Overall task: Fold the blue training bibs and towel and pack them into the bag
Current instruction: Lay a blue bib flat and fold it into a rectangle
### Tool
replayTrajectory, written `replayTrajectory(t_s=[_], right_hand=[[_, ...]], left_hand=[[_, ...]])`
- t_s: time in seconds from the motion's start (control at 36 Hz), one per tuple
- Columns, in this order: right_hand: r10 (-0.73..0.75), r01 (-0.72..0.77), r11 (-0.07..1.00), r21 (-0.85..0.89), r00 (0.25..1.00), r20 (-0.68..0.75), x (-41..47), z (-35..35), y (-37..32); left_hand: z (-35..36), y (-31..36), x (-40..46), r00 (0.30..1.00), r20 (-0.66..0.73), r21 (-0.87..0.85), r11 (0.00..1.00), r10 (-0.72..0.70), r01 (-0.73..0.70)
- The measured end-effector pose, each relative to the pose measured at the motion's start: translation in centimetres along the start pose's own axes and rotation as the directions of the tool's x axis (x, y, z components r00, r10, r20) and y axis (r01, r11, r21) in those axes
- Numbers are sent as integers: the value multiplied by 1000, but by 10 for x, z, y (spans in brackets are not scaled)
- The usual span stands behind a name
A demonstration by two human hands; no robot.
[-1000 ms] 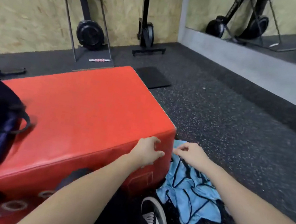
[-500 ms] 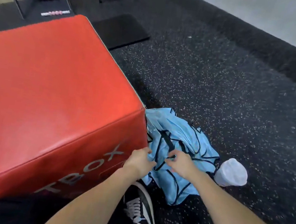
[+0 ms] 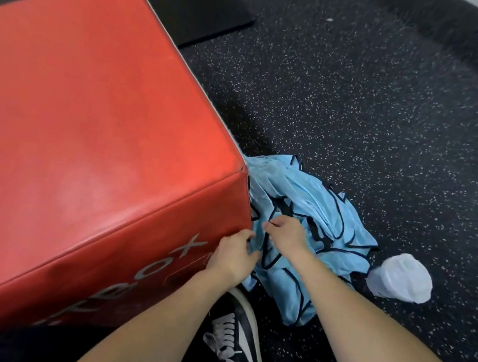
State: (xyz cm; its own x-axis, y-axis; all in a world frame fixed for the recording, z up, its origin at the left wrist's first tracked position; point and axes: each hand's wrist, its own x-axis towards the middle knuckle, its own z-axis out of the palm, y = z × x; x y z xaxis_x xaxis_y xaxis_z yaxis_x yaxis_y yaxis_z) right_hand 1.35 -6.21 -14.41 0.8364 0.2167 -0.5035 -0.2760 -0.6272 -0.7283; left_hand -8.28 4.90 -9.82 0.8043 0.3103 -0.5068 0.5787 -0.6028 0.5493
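Observation:
A crumpled pile of light blue training bibs [image 3: 314,210] with black trim lies on the dark floor against the corner of a red padded box [image 3: 90,127]. My left hand [image 3: 231,254] grips the near edge of the pile beside the box's corner. My right hand [image 3: 285,232] has its fingers curled into the bib fabric just beyond. A rolled white towel [image 3: 400,277] lies on the floor right of the bibs, untouched. The bag is out of view.
My black and white shoe [image 3: 239,333] rests on the floor below the bibs. A black mat [image 3: 201,11] lies beyond the box. Speckled rubber flooring [image 3: 394,126] spreads to the right.
The view has dropped from the room down to the bibs, and the bag has left the frame. Both hands went from the box corner down into the bib pile.

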Motion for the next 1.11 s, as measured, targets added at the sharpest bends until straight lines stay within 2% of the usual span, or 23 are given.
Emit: replayTrajectory(t_s=[0.25, 0.42, 0.61, 0.75, 0.94, 1.11], right_hand=[[-9, 5, 962, 274, 1000, 12, -50, -56, -32], [-86, 45, 904, 426, 993, 77, -102, -118, -76], [-287, 240, 808, 538, 958, 3, -175, -187, -159], [-420, 417, 729, 543, 899, -127, -230, -227, -235], [-612, 629, 611, 482, 760, -216, -317, -261, -332], [-716, 726, 510, 461, 655, -240, -374, -272, -391]], left_hand=[[-24, 27, -28, 998, -6, -42, 997, 59, -59], [-55, 68, -67, 982, -103, -44, 986, 155, -161], [-113, 110, -121, 936, -224, -81, 952, 272, -296], [-163, 143, -163, 878, -348, -97, 918, 330, -384], [-227, 186, -231, 750, -472, -263, 738, 463, -622], [-262, 212, -284, 718, -478, -561, 453, 505, -692]])
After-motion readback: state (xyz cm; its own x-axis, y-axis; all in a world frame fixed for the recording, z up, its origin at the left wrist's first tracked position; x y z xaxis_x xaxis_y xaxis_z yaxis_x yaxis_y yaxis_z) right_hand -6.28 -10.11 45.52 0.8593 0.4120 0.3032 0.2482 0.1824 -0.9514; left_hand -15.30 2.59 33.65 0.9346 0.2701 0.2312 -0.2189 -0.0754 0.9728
